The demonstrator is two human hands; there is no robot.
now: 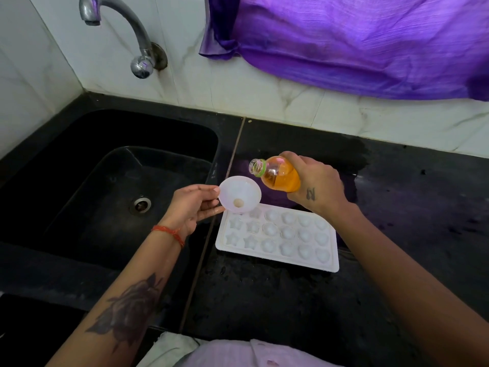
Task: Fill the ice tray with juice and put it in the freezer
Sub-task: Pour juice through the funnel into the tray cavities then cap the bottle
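Observation:
A white ice tray [276,259] with star and round cups lies flat on the black counter, its cups looking dry. My left hand [194,207] pinches the rim of a white funnel [239,193], holding it over the tray's far left corner. My right hand [316,188] grips an uncapped clear bottle of orange juice [280,176]. The bottle is tilted with its mouth pointing left, just above the funnel. No juice is seen flowing.
A black sink [105,186] with a drain lies left of the tray, under a metal tap [127,30]. A purple cloth [357,41] hangs over the white marbled wall behind. Wet-looking black counter [410,207] stretches to the right.

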